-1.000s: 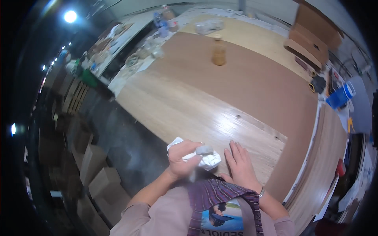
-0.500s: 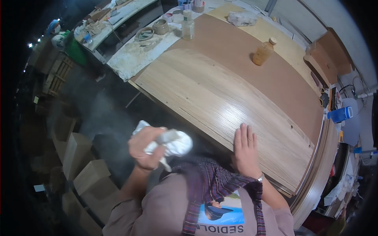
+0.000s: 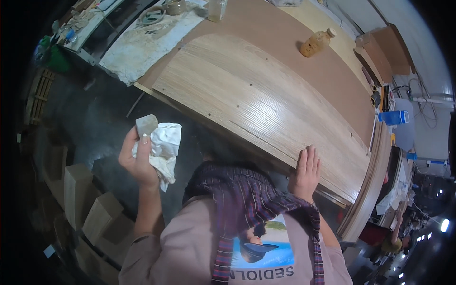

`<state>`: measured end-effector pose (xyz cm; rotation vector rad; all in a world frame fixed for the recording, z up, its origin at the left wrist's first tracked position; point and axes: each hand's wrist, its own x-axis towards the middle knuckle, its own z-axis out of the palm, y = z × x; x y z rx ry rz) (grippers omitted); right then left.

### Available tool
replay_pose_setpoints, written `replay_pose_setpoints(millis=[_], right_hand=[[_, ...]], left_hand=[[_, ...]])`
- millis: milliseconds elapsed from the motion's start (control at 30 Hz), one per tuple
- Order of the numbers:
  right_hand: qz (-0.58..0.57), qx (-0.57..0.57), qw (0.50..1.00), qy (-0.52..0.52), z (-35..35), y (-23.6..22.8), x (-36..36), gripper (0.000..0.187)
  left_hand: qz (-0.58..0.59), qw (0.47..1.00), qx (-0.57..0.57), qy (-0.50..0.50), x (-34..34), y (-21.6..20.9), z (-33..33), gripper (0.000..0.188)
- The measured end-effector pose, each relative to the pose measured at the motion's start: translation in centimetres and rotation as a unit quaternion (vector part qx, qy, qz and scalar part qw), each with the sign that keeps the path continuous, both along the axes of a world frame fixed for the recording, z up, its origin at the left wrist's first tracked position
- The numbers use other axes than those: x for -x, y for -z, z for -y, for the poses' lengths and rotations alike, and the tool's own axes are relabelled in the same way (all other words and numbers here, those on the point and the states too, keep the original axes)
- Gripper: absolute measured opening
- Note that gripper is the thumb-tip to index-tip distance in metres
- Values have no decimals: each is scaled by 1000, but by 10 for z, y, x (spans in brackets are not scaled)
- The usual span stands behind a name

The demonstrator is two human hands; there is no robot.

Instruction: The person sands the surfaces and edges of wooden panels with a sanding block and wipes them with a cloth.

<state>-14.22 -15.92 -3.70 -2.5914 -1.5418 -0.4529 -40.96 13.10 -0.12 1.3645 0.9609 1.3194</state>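
My left hand (image 3: 137, 159), off the table's near left edge, is closed on a crumpled white cloth (image 3: 166, 140) and a small flat greyish-white piece (image 3: 147, 124) with a straight edge. Whether that piece is a scraper or a block I cannot tell. My right hand (image 3: 306, 172) lies flat near the front edge of a pale wood-grain panel (image 3: 285, 118), fingers stretched out. Several small dark holes or spots dot the panel, and a thin dark line runs along its near edge.
The panel lies on a brown board (image 3: 266, 47). Behind it stands a bottle of yellowish liquid (image 3: 317, 42). A stained white sheet (image 3: 137, 52) covers the far left corner. Open cardboard box (image 3: 387, 52) and blue container (image 3: 394, 117) are at right; cardboard boxes (image 3: 78, 190) stand lower left.
My left hand has moved left and slightly up with the cloth and flat piece, and turned upright. My right hand stays flat on the panel. The whole view has shifted.
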Motion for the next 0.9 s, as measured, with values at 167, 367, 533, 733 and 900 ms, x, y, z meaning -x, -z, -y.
replay_pose_setpoints(millis=[167, 367, 533, 733, 900], right_hand=[[-21, -11, 1000, 3, 13, 7, 19, 66], [-94, -28, 994, -41, 10, -14, 5, 78], [-89, -3, 995, 36, 1, -19, -4, 89], [-48, -42, 998, 19, 4, -2, -3, 82], [20, -112, 993, 31, -3, 8, 5, 52]], left_hand=[[-10, 999, 33, 17, 0, 7, -3, 35], [-33, 997, 59, 31, -11, 0, -6, 36], [-56, 997, 41, 44, -15, 3, -12, 36], [-41, 997, 50, 32, -16, 0, -13, 34], [-41, 998, 41, 40, -7, 4, -13, 34]])
